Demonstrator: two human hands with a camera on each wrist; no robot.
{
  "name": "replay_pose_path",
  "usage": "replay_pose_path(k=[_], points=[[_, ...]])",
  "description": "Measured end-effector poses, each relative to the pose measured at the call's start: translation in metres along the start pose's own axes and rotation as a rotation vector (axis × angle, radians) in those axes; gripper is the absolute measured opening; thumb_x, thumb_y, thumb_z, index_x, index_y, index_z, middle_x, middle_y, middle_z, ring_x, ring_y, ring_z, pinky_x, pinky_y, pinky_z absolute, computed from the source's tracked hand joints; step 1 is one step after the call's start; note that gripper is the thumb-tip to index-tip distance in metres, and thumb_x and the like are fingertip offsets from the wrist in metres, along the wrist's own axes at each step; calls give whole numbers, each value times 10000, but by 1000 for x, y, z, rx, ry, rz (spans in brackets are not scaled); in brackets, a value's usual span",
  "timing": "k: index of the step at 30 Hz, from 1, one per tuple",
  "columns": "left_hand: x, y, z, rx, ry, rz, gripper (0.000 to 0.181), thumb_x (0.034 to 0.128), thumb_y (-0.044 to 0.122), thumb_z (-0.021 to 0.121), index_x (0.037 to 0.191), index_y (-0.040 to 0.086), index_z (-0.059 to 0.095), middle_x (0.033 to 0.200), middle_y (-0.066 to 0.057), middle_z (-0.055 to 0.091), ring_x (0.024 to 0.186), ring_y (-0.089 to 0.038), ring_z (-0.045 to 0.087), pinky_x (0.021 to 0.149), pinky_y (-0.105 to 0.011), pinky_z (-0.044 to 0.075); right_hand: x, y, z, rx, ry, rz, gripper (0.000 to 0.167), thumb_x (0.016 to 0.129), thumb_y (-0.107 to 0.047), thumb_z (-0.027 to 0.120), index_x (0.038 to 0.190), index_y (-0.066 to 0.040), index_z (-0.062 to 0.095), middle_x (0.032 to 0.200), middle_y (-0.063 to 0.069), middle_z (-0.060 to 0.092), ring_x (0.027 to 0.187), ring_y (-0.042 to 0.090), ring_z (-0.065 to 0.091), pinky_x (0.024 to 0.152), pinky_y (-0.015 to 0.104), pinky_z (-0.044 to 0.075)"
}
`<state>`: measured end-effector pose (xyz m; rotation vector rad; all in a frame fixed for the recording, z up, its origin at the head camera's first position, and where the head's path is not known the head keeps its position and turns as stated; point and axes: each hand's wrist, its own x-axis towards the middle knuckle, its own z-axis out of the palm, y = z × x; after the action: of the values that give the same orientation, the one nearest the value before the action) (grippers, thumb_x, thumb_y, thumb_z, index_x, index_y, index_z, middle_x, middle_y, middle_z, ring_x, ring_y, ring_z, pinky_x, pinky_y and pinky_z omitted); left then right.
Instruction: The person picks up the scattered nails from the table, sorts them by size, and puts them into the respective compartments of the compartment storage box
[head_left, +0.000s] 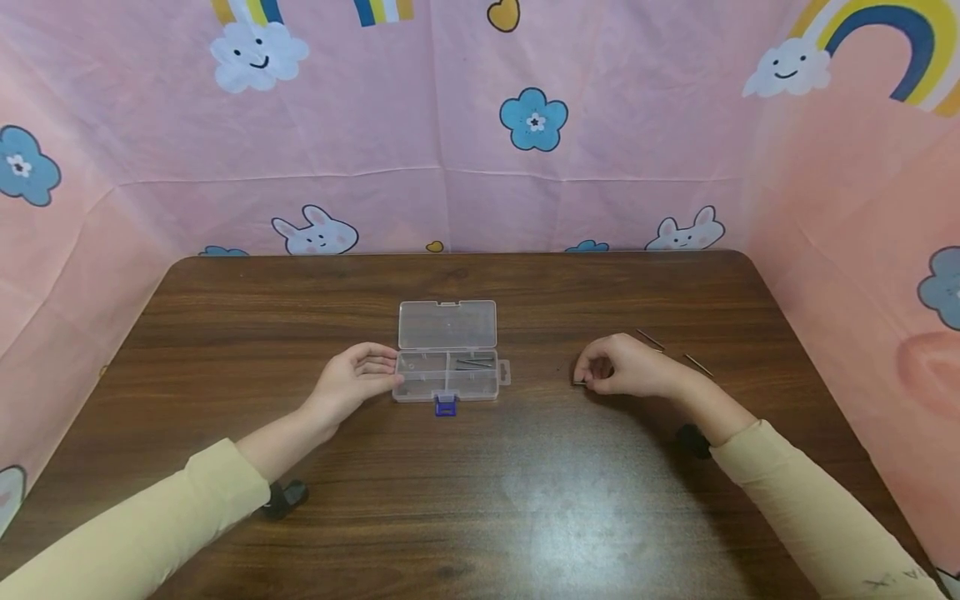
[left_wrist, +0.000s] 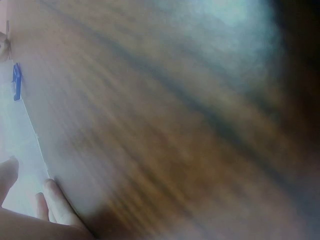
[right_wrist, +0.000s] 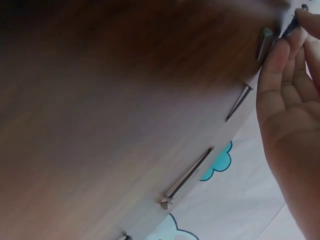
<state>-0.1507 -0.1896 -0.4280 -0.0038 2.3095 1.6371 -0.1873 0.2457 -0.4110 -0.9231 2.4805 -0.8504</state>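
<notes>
A clear plastic compartment box (head_left: 420, 396) lies on the table with its lid (head_left: 447, 325) folded back and a blue latch (head_left: 446, 407) at its front. Several nails (head_left: 475, 362) rest in its back right compartment. My left hand (head_left: 352, 379) grips the box's left end between thumb and fingers. To the right of the box, my right hand (head_left: 618, 367) is low over the table, pinching a dark nail (right_wrist: 291, 26) between thumb and fingertips. Loose nails (head_left: 698, 365) lie beyond and right of this hand; the right wrist view shows one nail (right_wrist: 187, 177) with its head toward the camera.
The brown wooden table (head_left: 465, 500) has a pink patterned cloth (head_left: 615, 83) hanging around its back and sides. A hanging tab (head_left: 505, 372) sticks out from the box's right end. Dark wrist devices show under both forearms. A small metallic thing (right_wrist: 264, 44), unclear, appears beside the right fingertips.
</notes>
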Motion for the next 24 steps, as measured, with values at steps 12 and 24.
replay_pose_path(k=[12,24], points=[[2,-1,-1,16,1,10,501,965,119,785,1388,-54,578,1347,-236,663,998,15,668,885,-122,565,22,-11,-5,-42,68,-13,133,938,26,723,990,-79,787,911,8,729,815,109,630,744,260,581],[1,-1,0,4,2,-2,514,964,118,783,1397,-58,568,1353,-230,659,993,19,662,873,-116,562,51,-30,0,10,117,-83,145,921,56,714,995,-40,794,940,44,757,835,133,644,764,324,607]])
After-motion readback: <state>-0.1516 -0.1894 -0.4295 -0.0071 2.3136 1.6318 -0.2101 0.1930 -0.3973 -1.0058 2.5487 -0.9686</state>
